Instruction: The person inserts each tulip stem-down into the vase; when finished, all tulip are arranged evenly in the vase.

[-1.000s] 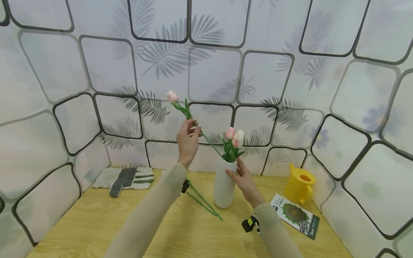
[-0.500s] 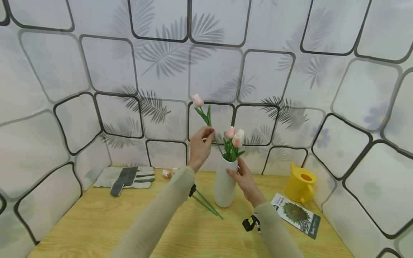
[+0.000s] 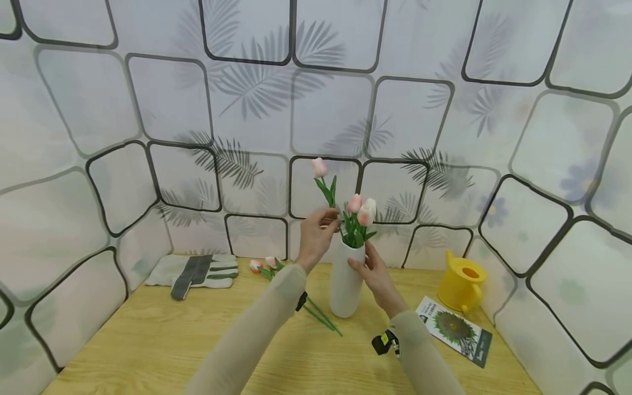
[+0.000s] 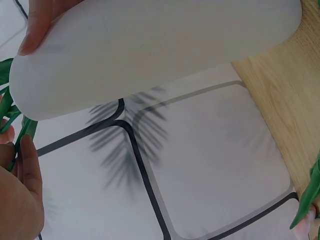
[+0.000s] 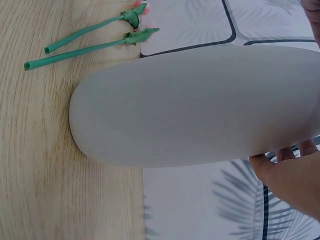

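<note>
A tall white vase (image 3: 345, 285) stands upright on the table, holding several pink and white tulips (image 3: 366, 213). My left hand (image 3: 316, 236) pinches the green stem of one more pink tulip (image 3: 319, 168), its lower end inside the vase mouth and its bloom above the others. In the left wrist view the left fingers (image 4: 31, 170) hold that stem close to the rim. My right hand (image 3: 377, 280) grips the vase's upper right side, thumb in front; the right wrist view shows its fingers (image 5: 285, 160) against the wall of the vase.
Two tulips with green stems (image 5: 75, 57) lie on the table (image 3: 148, 340) left of the vase, partly behind the left forearm. Grey and white gloves (image 3: 197, 272) lie at the back left. A yellow watering can (image 3: 460, 282) and a sunflower seed packet (image 3: 455, 331) are at right.
My left hand has moved right and down toward the vase, bringing the tulip from a slant to nearly upright and lower in the mouth. The right hand keeps its hold on the vase.
</note>
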The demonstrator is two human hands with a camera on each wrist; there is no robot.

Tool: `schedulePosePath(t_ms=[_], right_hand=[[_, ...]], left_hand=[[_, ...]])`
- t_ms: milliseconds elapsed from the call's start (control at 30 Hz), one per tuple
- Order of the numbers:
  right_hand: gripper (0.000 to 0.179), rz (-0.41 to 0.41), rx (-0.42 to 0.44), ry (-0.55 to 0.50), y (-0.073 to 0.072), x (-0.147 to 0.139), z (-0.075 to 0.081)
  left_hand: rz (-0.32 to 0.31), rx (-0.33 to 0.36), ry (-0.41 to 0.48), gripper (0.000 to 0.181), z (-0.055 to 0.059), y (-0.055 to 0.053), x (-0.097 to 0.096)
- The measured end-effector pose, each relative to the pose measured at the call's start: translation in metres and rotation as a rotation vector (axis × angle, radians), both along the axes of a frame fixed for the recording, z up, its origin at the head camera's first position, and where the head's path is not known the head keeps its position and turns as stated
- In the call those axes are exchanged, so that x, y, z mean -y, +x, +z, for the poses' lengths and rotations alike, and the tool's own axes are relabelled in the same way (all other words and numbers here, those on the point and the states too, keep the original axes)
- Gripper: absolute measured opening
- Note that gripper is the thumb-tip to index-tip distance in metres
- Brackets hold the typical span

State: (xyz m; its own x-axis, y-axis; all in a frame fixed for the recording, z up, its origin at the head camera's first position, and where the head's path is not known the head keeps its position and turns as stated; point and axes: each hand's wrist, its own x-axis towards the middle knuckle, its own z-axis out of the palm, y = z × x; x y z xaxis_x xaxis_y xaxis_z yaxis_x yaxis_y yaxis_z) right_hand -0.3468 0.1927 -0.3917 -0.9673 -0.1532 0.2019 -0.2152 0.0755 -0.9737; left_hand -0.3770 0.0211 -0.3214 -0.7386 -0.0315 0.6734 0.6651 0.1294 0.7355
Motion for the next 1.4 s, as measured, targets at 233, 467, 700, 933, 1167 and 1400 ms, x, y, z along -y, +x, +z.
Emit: schedulePosePath(t_ms=[233,467,700,933,1167,1400], right_hand=[[0.077,0.006,-0.01,0.002,0.002,0.001,0.001],[0.076,0.022,-0.006,-0.005,-0.001,-0.001,0.0],[0.077,0.027,0.016,0.004,-0.002,-0.002,0.002],[0.077,0.027,0.013,0.002,0.005,0.0,0.007],[0.077,0.027,0.029,0.031,0.021,0.004,0.025],[0.078,0.021,0.028,0.017,0.013,0.002,0.016]], left_hand=[[0.002,0.018,-0.074,0.018,-0.013,0.004,-0.004],[0.019,0.04,-0.186,0.017,-0.023,0.005,-0.003],[-0.007,0.043,-0.188,0.016,-0.022,0.007,-0.001],[-0.011,0.038,-0.165,0.018,-0.017,0.007,-0.002],[-0.021,0.081,-0.197,0.016,-0.022,0.007,-0.001],[-0.062,0.072,-0.186,0.017,-0.022,0.006,0.0]])
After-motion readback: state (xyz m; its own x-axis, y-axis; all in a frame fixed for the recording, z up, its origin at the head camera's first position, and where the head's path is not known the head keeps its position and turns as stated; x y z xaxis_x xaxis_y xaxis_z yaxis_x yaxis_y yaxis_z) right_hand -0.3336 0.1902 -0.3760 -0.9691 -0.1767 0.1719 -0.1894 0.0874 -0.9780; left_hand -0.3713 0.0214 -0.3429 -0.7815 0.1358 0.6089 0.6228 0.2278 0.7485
